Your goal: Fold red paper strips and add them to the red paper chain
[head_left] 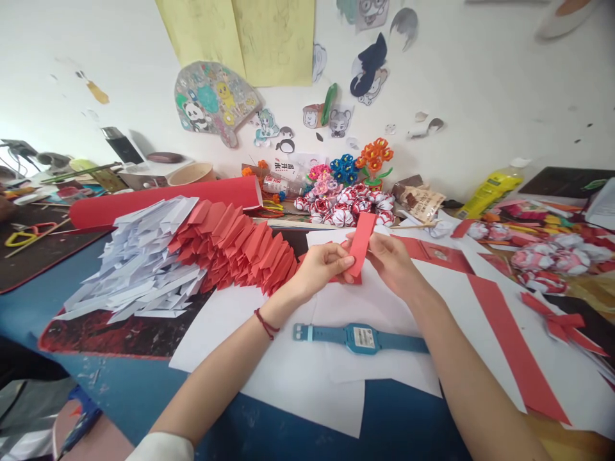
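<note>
Between my two hands, above white paper sheets, is a narrow red paper strip [362,243], tilted with its top leaning right. My left hand [327,264] pinches its lower left side with thumb and fingers. On the right edge, my right hand [391,262] has its fingertips closed against the strip. More red paper lies just beneath the hands, partly hidden by them. Left of my hands stretches a long row of folded red paper pieces [240,240], and beside it a heap of folded white paper pieces [139,262].
A blue watch [361,338] lies on white sheets [288,378] below my hands. Behind are a red paper roll [168,202], red-and-white paper flowers [341,208] and a yellow bottle [494,189]. Scissors [29,234] lie far left. A long red strip [519,352] rests at right.
</note>
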`<state>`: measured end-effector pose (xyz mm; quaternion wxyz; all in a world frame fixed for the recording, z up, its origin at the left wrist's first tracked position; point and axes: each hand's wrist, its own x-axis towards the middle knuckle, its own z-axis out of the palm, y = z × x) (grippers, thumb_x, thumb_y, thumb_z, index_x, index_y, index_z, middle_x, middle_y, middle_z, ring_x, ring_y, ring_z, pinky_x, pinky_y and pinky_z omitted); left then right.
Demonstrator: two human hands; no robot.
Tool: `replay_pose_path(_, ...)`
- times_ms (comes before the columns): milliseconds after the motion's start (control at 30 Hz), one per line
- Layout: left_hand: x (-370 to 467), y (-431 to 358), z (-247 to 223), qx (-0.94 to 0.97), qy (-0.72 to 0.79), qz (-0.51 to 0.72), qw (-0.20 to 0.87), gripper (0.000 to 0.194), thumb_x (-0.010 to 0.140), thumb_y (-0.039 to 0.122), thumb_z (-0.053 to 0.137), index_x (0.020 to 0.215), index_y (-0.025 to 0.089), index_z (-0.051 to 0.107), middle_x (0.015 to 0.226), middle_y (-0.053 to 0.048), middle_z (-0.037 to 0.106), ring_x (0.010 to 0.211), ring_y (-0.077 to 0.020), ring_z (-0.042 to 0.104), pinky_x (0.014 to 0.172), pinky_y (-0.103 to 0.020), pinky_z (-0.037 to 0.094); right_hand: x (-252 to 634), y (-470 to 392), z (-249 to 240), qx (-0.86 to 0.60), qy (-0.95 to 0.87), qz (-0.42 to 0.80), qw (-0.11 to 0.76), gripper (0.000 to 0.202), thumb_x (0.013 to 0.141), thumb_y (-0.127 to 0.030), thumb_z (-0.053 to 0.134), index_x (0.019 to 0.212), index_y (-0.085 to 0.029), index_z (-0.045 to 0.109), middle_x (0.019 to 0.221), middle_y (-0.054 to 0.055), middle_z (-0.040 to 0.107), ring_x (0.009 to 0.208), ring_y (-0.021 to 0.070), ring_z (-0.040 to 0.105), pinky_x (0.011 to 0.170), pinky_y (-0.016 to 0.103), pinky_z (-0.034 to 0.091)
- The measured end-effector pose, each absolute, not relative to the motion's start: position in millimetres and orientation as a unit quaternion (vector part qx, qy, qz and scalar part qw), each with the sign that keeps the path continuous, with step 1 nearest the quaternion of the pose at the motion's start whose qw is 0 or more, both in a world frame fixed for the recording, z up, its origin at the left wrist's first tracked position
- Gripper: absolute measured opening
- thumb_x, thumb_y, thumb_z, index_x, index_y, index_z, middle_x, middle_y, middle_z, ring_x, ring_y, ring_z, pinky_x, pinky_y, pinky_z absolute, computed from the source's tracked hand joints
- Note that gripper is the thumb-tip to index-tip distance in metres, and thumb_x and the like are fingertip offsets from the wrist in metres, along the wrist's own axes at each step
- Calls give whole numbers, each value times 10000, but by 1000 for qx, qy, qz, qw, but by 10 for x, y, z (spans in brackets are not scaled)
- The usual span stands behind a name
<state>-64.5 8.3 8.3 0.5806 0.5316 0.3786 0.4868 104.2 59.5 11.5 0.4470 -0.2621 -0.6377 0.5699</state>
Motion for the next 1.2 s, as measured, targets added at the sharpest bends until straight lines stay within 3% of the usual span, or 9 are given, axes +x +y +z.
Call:
replay_pose_path(100, -657, 54, 122, 574, 393, 465, 548, 440, 768, 566, 690, 822, 139, 598, 606, -29, 655, 531, -126, 614, 561, -237, 488, 1039, 559, 122, -244, -643, 591, 423, 373, 819, -556, 660, 916, -202, 728, 944, 81, 721, 884, 229, 676, 766, 352, 542)
replay_pose_path(233, -683, 6, 162, 684, 494, 428, 324, 453, 924, 544, 474, 735, 166, 635, 680, -45, 693, 620, -156, 644, 602, -241, 457, 1026, 565, 112, -277, -653, 535, 459, 353, 799, -499, 709, 980, -198, 740, 1009, 85, 737, 945, 233, 683, 859, 365, 536)
replay_pose_path(367, -700, -5, 169, 682, 577, 422, 154, 381, 953, 519, 434, 923, 216, 661, 760, -30, 721, 662, -162, 647, 614, -239, 412, 991, 567, 84, -339, -708, 422, 454, 353, 773, -455, 746, 1009, -193, 743, 981, 79, 751, 893, 232, 700, 827, 363, 549)
replay_pose_path(533, -706, 1, 167, 656, 615, 427, 97, 260, 955, 420, 467, 934, 222, 634, 758, -9, 716, 654, -148, 635, 590, -228, 374, 966, 536, 67, -356, -739, 372, 434, 346, 783, -429, 733, 1027, -184, 741, 978, 82, 758, 882, 243, 707, 815, 379, 565)
replay_pose_path(667, -708, -9, 178, 647, 612, 447, 83, 201, 947, 304, 468, 860, 201, 618, 733, 4, 694, 638, -124, 614, 597, -222, 375, 962, 540, 57, -329, -733, 425, 417, 323, 847, -388, 668, 1106, -200, 713, 1104, 80, 735, 1007, 254, 691, 893, 385, 554)
replay_pose_path(800, -697, -26, 183, 651, 605, 453, 71, 191, 940, 309, 491, 850, 202, 622, 735, 13, 689, 637, -114, 598, 599, -224, 381, 926, 531, 32, -317, -702, 471, 431, 306, 827, -383, 695, 1073, -200, 707, 1095, 80, 735, 1008, 264, 695, 896, 391, 560)
replay_pose_path(900, -700, -31, 169, 629, 614, 476, -19, 142, 930, 290, 524, 896, 201, 629, 832, 1, 713, 695, -121, 598, 634, -240, 387, 880, 493, 24, -323, -691, 480, 432, 303, 816, -404, 708, 1031, -191, 711, 1053, 88, 741, 960, 270, 706, 851, 395, 575)
replay_pose_path(1067, -743, -13, 103, 659, 558, 455, -218, 128, 933, 223, 531, 864, 178, 628, 794, -30, 693, 734, -145, 571, 683, -282, 370, 818, 441, 9, -309, -683, 499, 435, 332, 810, -427, 714, 1040, -188, 699, 1036, 89, 741, 944, 269, 705, 806, 381, 585)
replay_pose_path(1200, -771, -3, 80, 711, 498, 412, -277, 141, 933, 148, 508, 923, 175, 646, 904, -56, 707, 793, -162, 573, 704, -290, 372, 830, 468, -15, -313, -688, 482, 444, 329, 810, -428, 713, 1032, -186, 698, 994, 77, 742, 938, 267, 704, 792, 367, 582)
